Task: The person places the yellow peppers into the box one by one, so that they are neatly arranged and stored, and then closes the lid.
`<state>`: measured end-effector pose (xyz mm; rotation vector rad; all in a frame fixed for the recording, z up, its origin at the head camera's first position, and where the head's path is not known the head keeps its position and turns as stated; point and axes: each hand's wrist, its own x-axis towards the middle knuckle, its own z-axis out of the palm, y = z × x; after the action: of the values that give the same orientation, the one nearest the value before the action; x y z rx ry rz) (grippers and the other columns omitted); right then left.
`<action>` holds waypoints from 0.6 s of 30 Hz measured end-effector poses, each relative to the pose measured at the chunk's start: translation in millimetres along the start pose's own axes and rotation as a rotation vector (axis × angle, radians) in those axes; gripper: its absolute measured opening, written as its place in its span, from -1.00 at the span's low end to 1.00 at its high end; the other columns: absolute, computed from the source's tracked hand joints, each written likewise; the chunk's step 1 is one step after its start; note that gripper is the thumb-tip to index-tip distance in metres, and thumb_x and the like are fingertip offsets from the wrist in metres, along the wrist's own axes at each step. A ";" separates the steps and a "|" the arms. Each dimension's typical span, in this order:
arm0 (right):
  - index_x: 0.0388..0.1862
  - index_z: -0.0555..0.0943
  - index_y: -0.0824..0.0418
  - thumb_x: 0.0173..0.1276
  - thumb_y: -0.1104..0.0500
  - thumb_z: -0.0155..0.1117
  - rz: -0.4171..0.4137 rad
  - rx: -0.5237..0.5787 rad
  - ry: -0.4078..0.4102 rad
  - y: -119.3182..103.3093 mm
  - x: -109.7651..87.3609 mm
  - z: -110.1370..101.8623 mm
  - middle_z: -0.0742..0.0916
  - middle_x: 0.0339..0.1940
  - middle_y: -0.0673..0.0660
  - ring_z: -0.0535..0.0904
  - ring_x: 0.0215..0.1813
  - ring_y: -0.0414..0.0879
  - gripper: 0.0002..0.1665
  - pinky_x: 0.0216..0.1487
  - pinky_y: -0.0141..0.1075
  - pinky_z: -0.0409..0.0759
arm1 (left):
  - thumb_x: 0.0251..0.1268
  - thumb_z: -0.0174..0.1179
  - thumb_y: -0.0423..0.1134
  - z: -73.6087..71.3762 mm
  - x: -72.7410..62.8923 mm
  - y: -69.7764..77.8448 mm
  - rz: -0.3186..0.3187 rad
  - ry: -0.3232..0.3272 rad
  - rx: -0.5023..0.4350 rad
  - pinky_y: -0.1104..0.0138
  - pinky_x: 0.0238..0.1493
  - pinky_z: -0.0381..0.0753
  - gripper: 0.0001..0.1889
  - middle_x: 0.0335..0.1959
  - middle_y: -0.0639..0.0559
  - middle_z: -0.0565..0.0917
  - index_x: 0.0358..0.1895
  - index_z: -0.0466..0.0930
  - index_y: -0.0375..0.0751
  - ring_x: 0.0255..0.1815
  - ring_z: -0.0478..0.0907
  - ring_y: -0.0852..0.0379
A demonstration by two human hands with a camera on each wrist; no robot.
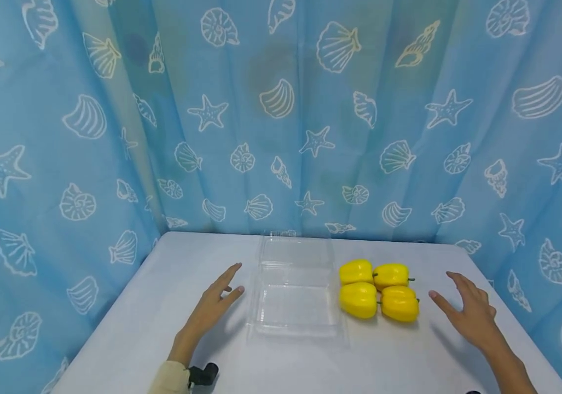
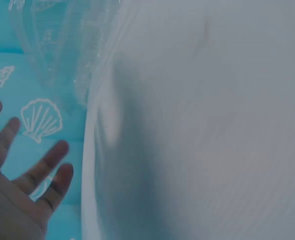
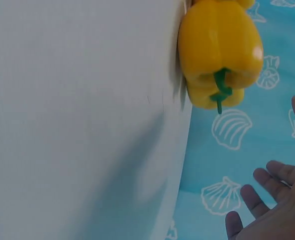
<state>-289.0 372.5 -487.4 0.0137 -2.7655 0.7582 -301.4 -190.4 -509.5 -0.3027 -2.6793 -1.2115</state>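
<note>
A clear plastic clamshell box (image 1: 293, 306) lies with its lid laid back in the middle of the white table. Several yellow bell peppers (image 1: 358, 300) with green stems sit close together just right of it. My left hand (image 1: 210, 306) hovers left of the box, fingers spread and holding nothing; the left wrist view shows the box (image 2: 62, 45) above and beyond the fingers. To the right of the peppers, my right hand (image 1: 470, 312) is held above the table, its fingers apart and touching nothing. A pepper (image 3: 220, 42) shows large in the right wrist view.
The white tabletop (image 1: 162, 284) spreads under everything. Blue curtains (image 1: 241, 137) printed with shells and starfish hang behind it and at both sides. A small black device (image 1: 204, 374) is strapped at the left wrist, by a beige sleeve (image 1: 171, 377).
</note>
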 end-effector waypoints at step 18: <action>0.55 0.18 0.19 0.41 -0.21 0.27 -0.057 0.089 -0.057 -24.2 -14.7 21.3 0.25 0.50 0.44 0.11 0.31 0.46 -0.08 -0.04 0.35 0.10 | 0.46 0.21 -0.13 21.1 -14.8 -8.2 0.087 0.052 -0.173 0.13 -0.04 0.60 -0.43 0.48 0.19 0.35 0.49 0.35 0.14 0.00 0.55 0.14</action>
<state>-278.4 340.1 -496.7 0.1326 -2.7693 0.8783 -291.0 -181.4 -532.7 -0.4031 -2.4942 -1.4070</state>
